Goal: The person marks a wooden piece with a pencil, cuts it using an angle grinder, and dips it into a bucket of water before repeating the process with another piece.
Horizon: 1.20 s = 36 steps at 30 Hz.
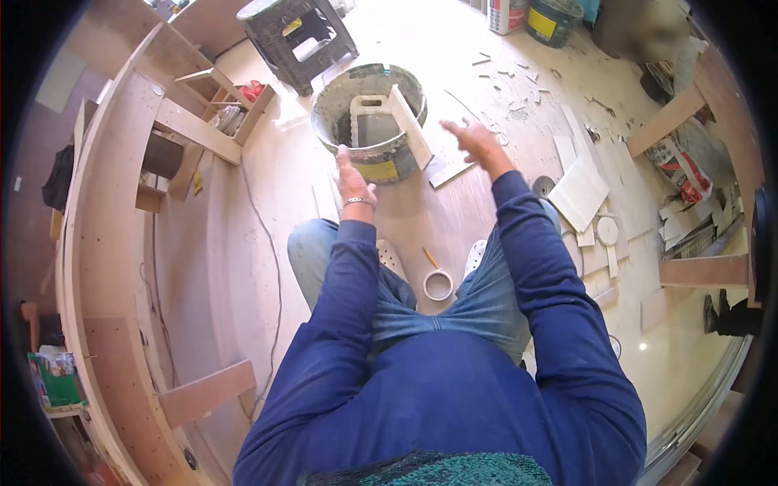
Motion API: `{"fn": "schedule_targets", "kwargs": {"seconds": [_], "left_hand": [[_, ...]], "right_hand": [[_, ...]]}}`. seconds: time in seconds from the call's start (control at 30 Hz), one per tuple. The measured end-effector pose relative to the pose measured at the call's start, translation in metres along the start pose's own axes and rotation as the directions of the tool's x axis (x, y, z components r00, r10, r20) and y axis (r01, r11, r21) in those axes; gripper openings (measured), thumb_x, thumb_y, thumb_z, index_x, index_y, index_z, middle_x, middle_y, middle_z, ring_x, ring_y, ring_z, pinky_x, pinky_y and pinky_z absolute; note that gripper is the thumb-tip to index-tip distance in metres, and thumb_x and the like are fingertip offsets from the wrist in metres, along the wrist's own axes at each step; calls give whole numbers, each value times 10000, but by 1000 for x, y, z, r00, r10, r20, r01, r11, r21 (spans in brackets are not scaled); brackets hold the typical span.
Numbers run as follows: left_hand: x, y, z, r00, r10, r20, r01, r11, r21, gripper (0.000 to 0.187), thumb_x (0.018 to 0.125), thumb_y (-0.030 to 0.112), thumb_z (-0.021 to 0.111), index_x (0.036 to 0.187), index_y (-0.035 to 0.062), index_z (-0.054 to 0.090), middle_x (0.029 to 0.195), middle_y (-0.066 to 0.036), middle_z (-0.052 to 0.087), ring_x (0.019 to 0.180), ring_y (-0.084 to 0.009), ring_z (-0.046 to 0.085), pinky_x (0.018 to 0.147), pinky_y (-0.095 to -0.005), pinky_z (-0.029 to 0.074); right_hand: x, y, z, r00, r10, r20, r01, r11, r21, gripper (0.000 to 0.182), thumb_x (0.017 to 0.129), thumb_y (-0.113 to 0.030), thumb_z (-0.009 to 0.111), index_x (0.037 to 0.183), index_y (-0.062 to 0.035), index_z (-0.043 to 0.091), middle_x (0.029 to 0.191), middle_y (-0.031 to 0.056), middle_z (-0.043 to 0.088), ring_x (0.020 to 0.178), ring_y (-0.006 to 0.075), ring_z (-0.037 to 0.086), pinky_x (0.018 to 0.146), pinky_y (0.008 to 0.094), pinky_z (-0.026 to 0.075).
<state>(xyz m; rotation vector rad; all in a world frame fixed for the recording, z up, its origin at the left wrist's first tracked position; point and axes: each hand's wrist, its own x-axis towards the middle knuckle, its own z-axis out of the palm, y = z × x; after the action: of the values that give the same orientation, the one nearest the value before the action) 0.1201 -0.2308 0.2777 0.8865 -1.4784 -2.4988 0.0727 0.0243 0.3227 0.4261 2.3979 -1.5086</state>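
Both of my hands are raised near a large dusty bucket (378, 168) with a yellow label. My left hand (353, 180), with a bracelet at the wrist, is at the bucket's near left side, thumb or finger pointing up; whether it touches the rim I cannot tell. My right hand (475, 144) is right of the bucket, fingers apart, holding nothing. A light flat strip (411, 127) leans across the bucket's right rim, and a pale container with a handle slot (373, 104) is inside it. Between my feet are a roll of tape (438, 285) and a pencil (430, 257).
A dark stool (297, 36) stands behind the bucket. Cut tile pieces (579, 193) and scraps lie on the right. Wooden framing (198, 130) borders the left, with a cable (267, 227) on the floor. A person's dark-clothed leg (733, 317) shows at far right.
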Motion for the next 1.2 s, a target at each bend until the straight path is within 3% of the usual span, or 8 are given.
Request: {"fn": "schedule_targets", "kwargs": {"seconds": [0.17,0.27,0.43,0.5,0.63,0.73,0.77,1.2], "left_hand": [[-75,27,-30,957,113,269,-136,988,72,562,954,374,618,1412,78,482,1491,-162,454,1377,-366,425,1046,-544,394],[-147,58,-38,719,111,686,-300,940,163,178,957,172,614,1037,35,694,1100,-161,690,1070,-294,643,934,-446,498],[-252,99,9,-181,371,911,-130,909,-396,275,815,111,770,1053,-4,698,1020,-197,684,939,-360,673,1027,-545,438],[-285,105,17,-110,456,883,-61,884,-464,134,859,128,763,924,12,749,930,-93,697,777,-250,662,801,-424,516],[-284,81,45,-144,870,472,-30,473,-880,214,946,161,641,889,-18,743,876,-154,685,740,-238,626,743,-415,539],[-287,115,17,-70,637,768,-186,748,-638,219,928,130,672,1103,0,699,928,-118,692,757,-250,656,787,-446,525],[-296,88,38,35,880,473,-220,469,-855,199,956,156,629,876,10,739,879,-148,690,727,-241,633,744,-439,545],[-278,72,69,127,870,476,-400,484,-778,138,946,148,662,870,42,707,854,-131,698,713,-230,643,737,-451,538]], "right_hand": [[-75,35,-69,884,-290,-366,314,950,5,730,879,-469,691,1331,81,530,1104,254,688,1053,314,673,872,355,536],[-140,102,-85,815,-420,-398,390,907,-158,640,925,-414,669,1334,59,530,1103,216,693,1044,301,663,948,338,491],[-203,208,-58,880,-265,-393,380,891,250,491,1060,-372,454,1300,38,577,1184,146,670,1094,230,616,992,311,442],[-211,245,-56,963,72,-260,32,926,377,516,1060,-394,434,1284,50,572,1169,132,669,1055,237,622,983,320,447],[-184,362,-46,999,12,-53,-16,997,-71,514,1040,-416,472,1238,46,578,1165,125,669,1018,238,629,966,329,460],[-171,353,-28,989,129,-75,-133,990,-49,512,1037,-416,477,1239,44,577,1166,126,668,1020,239,628,966,332,461],[-163,348,-23,986,146,-86,-150,988,-42,511,1036,-416,479,1239,43,577,1166,126,668,1021,239,628,966,333,461],[-46,308,13,967,171,-187,-155,983,98,504,1022,-414,502,1243,34,571,1171,128,663,1031,242,623,966,344,464]]}}
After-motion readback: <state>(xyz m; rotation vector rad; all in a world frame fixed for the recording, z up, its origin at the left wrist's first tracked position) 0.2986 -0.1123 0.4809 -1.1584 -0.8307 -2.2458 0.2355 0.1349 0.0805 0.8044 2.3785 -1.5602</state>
